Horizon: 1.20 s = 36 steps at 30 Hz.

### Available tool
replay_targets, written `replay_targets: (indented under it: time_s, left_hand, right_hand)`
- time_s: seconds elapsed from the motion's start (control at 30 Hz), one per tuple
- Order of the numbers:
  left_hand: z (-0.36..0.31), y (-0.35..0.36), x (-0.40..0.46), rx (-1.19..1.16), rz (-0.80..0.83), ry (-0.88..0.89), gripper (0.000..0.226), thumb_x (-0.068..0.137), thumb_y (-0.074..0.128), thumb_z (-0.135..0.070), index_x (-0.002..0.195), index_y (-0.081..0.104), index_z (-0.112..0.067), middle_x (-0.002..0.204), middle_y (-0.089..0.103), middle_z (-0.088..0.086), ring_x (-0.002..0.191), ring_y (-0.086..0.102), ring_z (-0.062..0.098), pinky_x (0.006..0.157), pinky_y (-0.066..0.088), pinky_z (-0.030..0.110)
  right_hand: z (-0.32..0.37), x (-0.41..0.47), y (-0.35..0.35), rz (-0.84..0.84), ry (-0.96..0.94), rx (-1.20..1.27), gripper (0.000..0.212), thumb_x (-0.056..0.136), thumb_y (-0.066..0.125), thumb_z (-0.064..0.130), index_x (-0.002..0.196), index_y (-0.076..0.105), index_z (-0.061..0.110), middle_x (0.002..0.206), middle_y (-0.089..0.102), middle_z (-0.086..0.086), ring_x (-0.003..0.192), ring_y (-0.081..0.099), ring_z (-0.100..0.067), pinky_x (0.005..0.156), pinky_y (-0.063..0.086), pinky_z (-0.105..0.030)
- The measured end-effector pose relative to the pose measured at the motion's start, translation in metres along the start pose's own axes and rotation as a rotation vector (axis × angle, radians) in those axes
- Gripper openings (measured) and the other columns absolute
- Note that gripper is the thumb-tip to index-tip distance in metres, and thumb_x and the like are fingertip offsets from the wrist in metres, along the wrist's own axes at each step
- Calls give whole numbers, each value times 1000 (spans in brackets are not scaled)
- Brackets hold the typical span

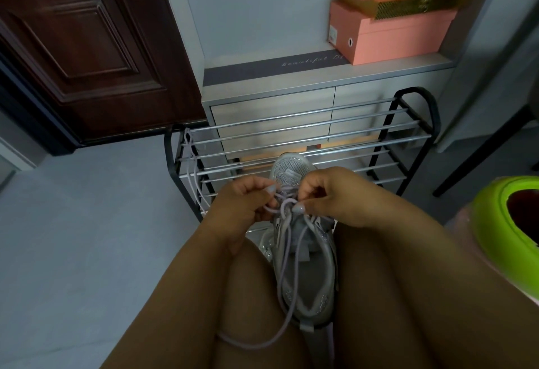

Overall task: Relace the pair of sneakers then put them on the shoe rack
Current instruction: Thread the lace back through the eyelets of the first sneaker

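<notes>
Head view: left hand (245, 202) and right hand (329, 196) each pinched lace (284, 255) over sneaker (306, 266); shoe rack (291, 135) beyond them, spare lace (191, 164) draped left.

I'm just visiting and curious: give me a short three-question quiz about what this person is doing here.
1. True or false: the shoe rack already holds a finished sneaker.
2. What hangs over the rack's left end? A) a sock B) a spare lace C) a towel
3. Fill in: the left hand and right hand both pinch the ____ of the sneaker between the person's knees.

Key: 1 false; 2 B; 3 lace.
</notes>
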<state>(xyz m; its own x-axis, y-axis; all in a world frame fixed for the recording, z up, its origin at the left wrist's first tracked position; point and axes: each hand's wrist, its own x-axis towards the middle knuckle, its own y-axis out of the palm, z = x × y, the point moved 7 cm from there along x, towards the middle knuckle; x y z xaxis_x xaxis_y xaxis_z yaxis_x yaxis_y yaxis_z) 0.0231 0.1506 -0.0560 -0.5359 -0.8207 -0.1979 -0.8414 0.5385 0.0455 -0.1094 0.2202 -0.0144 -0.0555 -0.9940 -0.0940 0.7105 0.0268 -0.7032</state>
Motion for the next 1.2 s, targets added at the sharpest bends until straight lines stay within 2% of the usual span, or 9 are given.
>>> replay_targets:
  time_s: [0.13,0.27,0.47,0.57,0.67,0.8,1.03,1.13,1.2]
  left_hand:
    - [-1,-1,0,27,-6,8,15,92,52,-2,89,66,-7,79,62,17,67,60,21,63,53,28]
    - [-3,1,-1,2,-9,-9,18,91,51,0,84,66,-8,71,63,12,64,60,21,64,52,32]
    - [-1,-1,-2,39,-23,-22,11,88,56,0,86,67,-5,70,61,11,61,56,18,62,48,29]
    - [1,2,-3,119,-6,-42,5,84,65,-5,79,68,-5,68,64,8,59,57,14,62,49,28]
    - [4,4,-2,224,10,-60,13,86,64,-9,73,66,-7,66,65,5,60,57,13,62,50,24]
    - [5,7,-4,198,31,-79,20,93,55,-13,86,65,3,75,66,11,66,60,18,70,51,31]
    - [1,7,-4,253,-31,-76,23,95,53,-22,82,63,-6,70,67,5,63,61,16,71,53,34]
    - [1,5,-3,322,-52,-74,23,96,52,-23,79,62,-11,69,65,3,62,60,13,64,53,28]
    - [0,5,-3,378,-52,-65,23,97,51,-23,80,62,-12,70,65,3,59,60,11,60,53,23]
  right_hand:
    - [5,-3,0,14,-21,113,25,72,80,18,89,61,20,75,67,2,58,57,-1,53,44,-14]
    - [10,-4,5,71,-48,159,20,79,73,12,88,59,23,77,67,4,60,58,2,53,42,-9]
    - [-3,-5,1,136,10,604,15,85,59,-4,87,60,11,78,63,-5,64,59,-8,57,46,-17]
    - [-9,-3,4,111,67,430,18,83,62,-3,85,63,15,83,66,-13,71,58,-19,64,45,-29]
    - [-3,-3,1,50,52,170,15,78,69,6,78,66,20,69,64,3,57,55,-4,59,45,-22]
    - [3,-3,-2,-3,12,-32,11,75,76,21,74,65,25,67,60,11,55,52,2,55,41,-15]
    - [14,-5,-2,-65,-55,-28,16,73,78,19,75,62,23,71,61,9,60,54,-1,56,45,-19]
    - [17,-6,2,-25,-87,-47,10,76,76,20,76,68,26,70,63,11,58,55,2,53,42,-11]
    - [15,-4,4,-20,-89,-131,6,78,74,24,83,73,27,75,63,12,65,57,0,58,44,-15]
